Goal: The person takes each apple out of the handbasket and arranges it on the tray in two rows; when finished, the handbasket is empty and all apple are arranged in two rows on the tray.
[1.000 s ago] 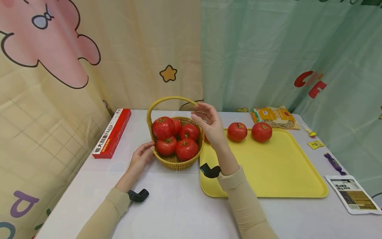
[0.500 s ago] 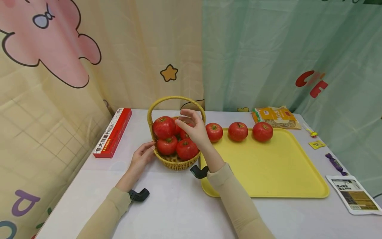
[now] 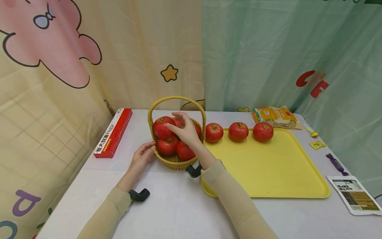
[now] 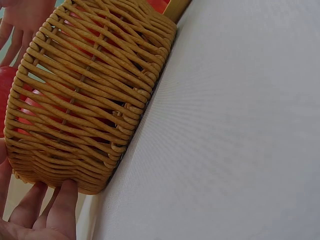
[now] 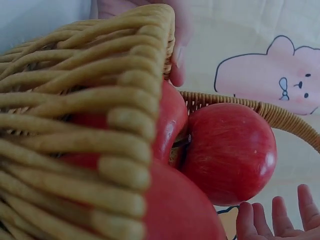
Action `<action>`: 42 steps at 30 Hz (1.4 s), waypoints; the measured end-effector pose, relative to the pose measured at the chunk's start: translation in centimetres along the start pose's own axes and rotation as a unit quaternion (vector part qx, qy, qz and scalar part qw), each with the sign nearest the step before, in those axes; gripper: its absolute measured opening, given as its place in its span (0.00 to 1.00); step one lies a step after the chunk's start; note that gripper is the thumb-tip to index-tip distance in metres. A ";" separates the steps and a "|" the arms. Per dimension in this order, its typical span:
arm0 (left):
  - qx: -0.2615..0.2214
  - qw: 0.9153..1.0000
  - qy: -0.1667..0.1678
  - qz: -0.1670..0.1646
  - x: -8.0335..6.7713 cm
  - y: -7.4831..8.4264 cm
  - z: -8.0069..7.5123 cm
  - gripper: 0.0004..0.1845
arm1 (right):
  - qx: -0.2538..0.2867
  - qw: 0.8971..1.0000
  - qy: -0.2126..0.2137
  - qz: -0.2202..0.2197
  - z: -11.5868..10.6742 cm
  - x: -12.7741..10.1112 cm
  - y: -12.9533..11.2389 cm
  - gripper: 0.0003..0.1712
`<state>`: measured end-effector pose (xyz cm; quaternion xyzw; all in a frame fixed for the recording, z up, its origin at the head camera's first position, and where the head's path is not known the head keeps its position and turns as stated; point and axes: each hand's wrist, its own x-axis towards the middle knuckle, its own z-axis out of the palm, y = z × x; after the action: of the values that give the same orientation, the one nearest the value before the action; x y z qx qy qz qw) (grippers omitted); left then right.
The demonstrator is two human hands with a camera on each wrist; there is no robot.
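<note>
A wicker basket (image 3: 176, 165) with an arched handle holds several red apples. My left hand (image 3: 142, 156) grips the basket's left rim, its fingers against the woven outside in the left wrist view, where the basket wall (image 4: 82, 85) fills the upper left. Over the basket, my right hand (image 3: 188, 133) reaches under the handle with fingers apart, close to the topmost apple (image 3: 162, 127). In the right wrist view, the right fingertips (image 5: 245, 215) are beside that apple (image 5: 230, 152); whether they touch it I cannot tell. The right hand partly hides the apples behind it.
A yellow tray (image 3: 265, 169) lies right of the basket, with a row of red apples (image 3: 238, 131) along its back edge. A red pasta box (image 3: 113, 133) lies at left. A yellow food bag (image 3: 277, 118), candies (image 3: 336, 164) and a white pouch (image 3: 354, 195) line the right side.
My right hand has moved left and down from beside the handle to over the basket, near the top apple, uncovering the tray's leftmost apple. My left hand has stayed at the rim.
</note>
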<state>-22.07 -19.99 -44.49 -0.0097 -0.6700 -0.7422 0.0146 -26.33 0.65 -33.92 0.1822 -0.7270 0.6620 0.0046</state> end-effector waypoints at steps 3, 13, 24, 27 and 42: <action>-0.001 1.000 -0.001 0.001 0.0 -0.1 0.0 0.24 | -0.014 1.000 0.001 0.003 0.3 0.3 0.3 0.30; -0.002 1.000 -0.002 0.000 0.0 -0.1 0.0 0.24 | -0.041 0.999 0.004 0.025 0.9 1.1 1.1 0.30; 0.010 1.000 0.003 -0.010 0.0 0.0 0.0 0.24 | -0.050 0.998 -0.005 0.028 1.3 1.4 1.3 0.34; 0.014 1.000 0.005 -0.012 0.0 0.0 0.0 0.24 | -0.059 0.998 -0.009 0.029 1.3 1.5 1.4 0.36; 0.007 1.000 0.003 -0.004 0.0 -0.1 0.0 0.24 | -0.068 0.996 -0.017 0.057 1.7 1.8 2.0 0.38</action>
<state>-22.12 -20.00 -44.57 -0.0045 -0.6748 -0.7379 0.0133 -28.12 -1.36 -35.58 0.1505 -0.7794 0.6072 -0.0331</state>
